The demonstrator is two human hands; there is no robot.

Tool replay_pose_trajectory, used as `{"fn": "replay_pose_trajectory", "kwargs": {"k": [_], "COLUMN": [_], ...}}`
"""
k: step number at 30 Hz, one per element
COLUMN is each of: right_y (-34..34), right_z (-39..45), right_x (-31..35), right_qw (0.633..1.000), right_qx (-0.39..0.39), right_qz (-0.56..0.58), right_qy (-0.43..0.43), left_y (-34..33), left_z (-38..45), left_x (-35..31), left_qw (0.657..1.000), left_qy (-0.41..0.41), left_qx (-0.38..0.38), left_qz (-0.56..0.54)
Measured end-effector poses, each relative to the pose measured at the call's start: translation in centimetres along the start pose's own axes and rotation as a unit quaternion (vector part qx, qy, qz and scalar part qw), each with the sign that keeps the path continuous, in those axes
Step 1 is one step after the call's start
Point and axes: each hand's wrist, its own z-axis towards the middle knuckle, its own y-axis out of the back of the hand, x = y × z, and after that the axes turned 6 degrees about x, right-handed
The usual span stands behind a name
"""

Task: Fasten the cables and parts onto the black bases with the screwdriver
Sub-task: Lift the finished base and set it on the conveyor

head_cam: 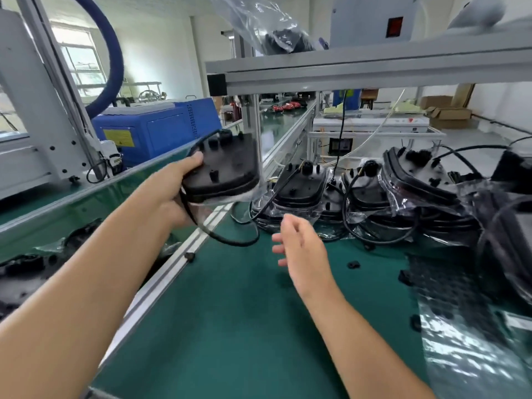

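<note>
My left hand (pixel 180 194) grips a black base (pixel 224 165) in a clear plastic bag, held up in the air above the conveyor's edge. A black cable (pixel 230 240) hangs from that base in a loop down toward the green mat. My right hand (pixel 302 246) hovers over the mat with fingers loosely spread and holds nothing. Several more black bases (pixel 374 194) in plastic bags, with cables, are stacked in a row at the back of the bench. No screwdriver is visible.
A green conveyor belt (pixel 72 214) runs along the left, carrying black parts (pixel 28 266). An aluminium rail (pixel 178 260) separates it from the green mat (pixel 244 326). Small black pieces (pixel 353 264) lie on the mat. Bubble wrap (pixel 460 312) lies at right. A shelf frame (pixel 359 73) overhangs.
</note>
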Motion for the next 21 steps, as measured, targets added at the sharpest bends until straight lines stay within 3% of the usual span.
{"fn": "replay_pose_trajectory", "kwargs": {"k": [4,6,8,10,13,17,21], "right_y": [2.5,3.0,2.6,2.0,2.2,5.2,8.0], "right_z": [-1.6,-2.7,-3.5,-4.1,-4.6,-6.1,-10.4], "right_x": [2.2,2.0,1.1,0.3,0.3,1.5,1.9], "right_qw": [0.978,0.964,0.959,0.914,0.866,0.889,0.953], "right_qx": [0.05,0.08,0.094,0.109,0.124,0.069,-0.022], "right_qz": [0.069,0.046,-0.129,-0.349,-0.444,-0.421,-0.27], "right_qy": [-0.19,-0.248,-0.233,-0.174,-0.191,-0.163,-0.138], "left_y": [-2.5,-3.1,-3.4,-3.6,-3.4,-2.2,-1.4], "left_z": [-5.1,-6.7,-7.6,-8.1,-8.4,-8.0,-8.1], "left_x": [3.7,5.7,7.3,8.2,8.5,8.4,10.2], "left_qw": [0.994,0.99,0.987,0.984,0.982,0.994,0.998], "left_qy": [0.065,0.085,0.09,0.091,0.075,0.032,0.048], "left_qx": [0.084,0.108,0.121,0.136,0.14,0.082,0.046], "left_qz": [-0.01,-0.033,-0.054,-0.073,-0.1,-0.071,0.023]}}
